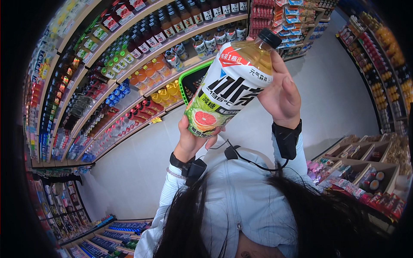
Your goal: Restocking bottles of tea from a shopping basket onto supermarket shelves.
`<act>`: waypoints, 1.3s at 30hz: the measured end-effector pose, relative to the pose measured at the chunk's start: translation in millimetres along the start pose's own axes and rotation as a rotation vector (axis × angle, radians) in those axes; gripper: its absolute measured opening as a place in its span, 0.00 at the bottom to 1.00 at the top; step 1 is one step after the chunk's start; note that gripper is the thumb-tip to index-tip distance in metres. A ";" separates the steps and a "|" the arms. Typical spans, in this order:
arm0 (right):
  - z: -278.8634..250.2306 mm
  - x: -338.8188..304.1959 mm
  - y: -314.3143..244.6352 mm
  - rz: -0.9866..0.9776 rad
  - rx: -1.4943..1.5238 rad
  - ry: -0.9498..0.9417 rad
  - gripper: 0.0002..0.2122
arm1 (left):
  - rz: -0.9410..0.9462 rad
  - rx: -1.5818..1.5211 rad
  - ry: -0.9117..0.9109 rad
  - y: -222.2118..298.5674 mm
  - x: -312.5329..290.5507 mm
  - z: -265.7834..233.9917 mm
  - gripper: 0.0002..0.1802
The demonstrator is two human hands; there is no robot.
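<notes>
The left hand [188,142] clamps its fingers on 1 tilted bottle [228,92], low down; the right hand [282,96], fingers partly hidden, holds it below the cap [269,38].

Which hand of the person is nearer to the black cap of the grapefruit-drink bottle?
The right hand. It is at the bottle's upper part, just below the black cap; the left hand holds the grapefruit-drink bottle near its base, farther away.

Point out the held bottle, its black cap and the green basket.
Bottle [232,88]: head view, middle of its body.
Black cap [269,38]: head view, its middle.
Green basket [196,69]: head view, its rim.
</notes>
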State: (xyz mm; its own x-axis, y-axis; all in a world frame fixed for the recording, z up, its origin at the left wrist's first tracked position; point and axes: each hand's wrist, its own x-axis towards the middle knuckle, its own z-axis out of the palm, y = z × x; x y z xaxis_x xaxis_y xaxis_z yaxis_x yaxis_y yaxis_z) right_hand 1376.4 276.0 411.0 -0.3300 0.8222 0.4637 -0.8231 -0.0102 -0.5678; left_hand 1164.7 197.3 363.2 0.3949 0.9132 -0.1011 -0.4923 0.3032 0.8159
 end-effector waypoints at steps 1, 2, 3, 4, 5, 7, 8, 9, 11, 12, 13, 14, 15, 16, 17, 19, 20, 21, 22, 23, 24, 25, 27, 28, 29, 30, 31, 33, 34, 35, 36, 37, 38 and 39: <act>-1.5 -0.8 0.0 0.004 0.006 0.013 0.37 | -0.001 -0.001 0.000 -0.3 0.5 0.7 0.58; -3.0 -1.4 -0.3 0.004 0.006 0.015 0.37 | -0.047 -0.040 0.010 -0.1 0.9 1.9 0.59; -3.9 -2.0 -1.4 0.004 0.001 0.016 0.37 | -0.092 -0.078 0.019 0.2 1.5 3.0 0.60; -4.7 -2.3 -2.3 0.004 -0.003 0.017 0.36 | -0.094 -0.078 0.017 -0.4 2.2 2.5 0.60; -5.3 -2.1 -3.3 0.003 -0.005 0.018 0.36 | -0.114 -0.117 -0.012 -1.4 3.1 0.7 0.60; -5.2 -2.4 -4.0 0.000 -0.027 -0.012 0.36 | -0.133 -0.156 -0.039 -3.3 2.8 -2.1 0.60; -5.1 -2.8 -4.3 0.000 -0.026 -0.013 0.36 | -0.132 -0.178 -0.089 -3.8 3.2 -3.3 0.60; -4.6 -2.5 -3.7 0.004 -0.022 0.007 0.36 | -0.128 -0.199 -0.137 -3.7 3.6 -5.3 0.59; -3.5 -3.0 -3.7 0.010 -0.015 0.021 0.36 | -0.133 -0.204 -0.144 -8.2 4.4 -6.3 0.59; -3.7 -2.2 -4.3 -0.002 -0.044 0.006 0.36 | -0.136 -0.208 -0.150 -9.1 5.1 -7.3 0.58; -4.5 -1.6 -4.7 -0.013 -0.072 -0.009 0.37 | -0.129 -0.163 -0.146 -8.7 5.1 -8.3 0.57; -10.6 -3.7 0.1 -0.031 -0.128 0.034 0.38 | -0.115 -0.134 -0.135 -13.8 3.7 -13.1 0.53; -17.4 -6.1 4.2 -0.006 -0.140 0.078 0.38 | -0.114 -0.072 -0.100 -12.4 4.4 -10.9 0.51; -24.1 -10.2 7.3 0.020 -0.153 0.126 0.38 | -0.117 -0.013 -0.065 -11.0 4.8 -6.6 0.49; -32.3 -12.8 11.2 0.035 -0.166 0.156 0.38 | -0.136 -0.005 -0.038 -11.3 6.4 -6.2 0.47; -46.1 -19.3 19.0 0.074 -0.138 0.206 0.35 | -0.164 -0.004 0.047 -14.6 8.7 -3.1 0.46; -52.8 -22.1 23.4 0.096 -0.128 0.230 0.34 | -0.166 -0.005 0.067 -16.3 10.5 -4.5 0.45; -59.8 -24.6 28.7 0.109 -0.127 0.231 0.34 | -0.166 -0.016 0.076 -18.3 10.4 -9.1 0.45; -66.9 -27.3 34.1 0.129 -0.108 0.253 0.34 | -0.216 -0.019 0.067 -21.5 9.8 -16.0 0.44; -73.2 -29.9 38.4 0.148 -0.089 0.276 0.33 | -0.267 -0.022 0.058 -24.4 9.9 -21.5 0.42; -77.3 -32.9 42.6 0.161 -0.087 0.282 0.33 | -0.271 -0.034 0.066 -26.3 10.8 -25.3 0.42; -80.9 -35.8 46.1 0.184 -0.021 0.329 0.33 | -0.288 -0.008 0.085 -28.1 12.6 -28.6 0.39; -91.8 -40.8 54.3 0.232 -0.013 0.398 0.32 | -0.342 0.062 0.083 -32.9 16.2 -43.7 0.34; -95.4 -43.4 58.9 0.244 -0.011 0.405 0.32 | -0.349 0.052 0.090 -36.8 15.6 -52.4 0.34; -97.2 -45.6 63.3 0.280 0.026 0.444 0.31 | -0.391 0.163 0.134 -39.9 14.7 -60.5 0.32; -101.1 -46.6 67.1 0.311 0.058 0.484 0.31 | -0.434 0.275 0.170 -40.7 17.3 -65.9 0.31; -105.3 -46.2 72.7 0.315 0.090 0.512 0.30 | -0.440 0.267 0.169 -39.5 20.4 -70.2 0.31; -108.2 -39.2 81.5 0.333 0.093 0.537 0.30 | -0.468 0.280 0.169 -33.3 27.1 -78.1 0.30; -108.6 -34.1 86.5 0.344 0.098 0.554 0.30 | -0.472 0.274 0.167 -30.7 29.9 -83.5 0.30; -108.6 -27.5 90.9 0.332 0.174 0.520 0.26 | -0.466 0.251 0.157 -27.4 32.9 -89.4 0.30; -110.4 -21.9 95.8 0.333 0.169 0.526 0.26 | -0.460 0.229 0.144 -24.4 36.4 -95.8 0.30; -112.5 -15.4 101.2 0.356 0.173 0.539 0.25 | -0.463 0.224 0.139 -20.2 39.8 -102.1 0.30; -114.0 -8.1 106.5 0.378 0.177 0.552 0.24 | -0.454 0.153 0.156 -15.2 43.0 -108.4 0.30; -111.0 2.1 112.1 0.388 0.164 0.537 0.23 | -0.441 0.082 0.177 -9.6 45.7 -115.3 0.30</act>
State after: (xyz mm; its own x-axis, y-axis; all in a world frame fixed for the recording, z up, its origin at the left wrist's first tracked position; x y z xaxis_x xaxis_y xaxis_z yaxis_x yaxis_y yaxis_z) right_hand 1334.7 339.8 272.8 -0.3751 0.9096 -0.1785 -0.7652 -0.4125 -0.4943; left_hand 1098.0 267.6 285.1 0.4109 0.7367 -0.5371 -0.2415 0.6561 0.7150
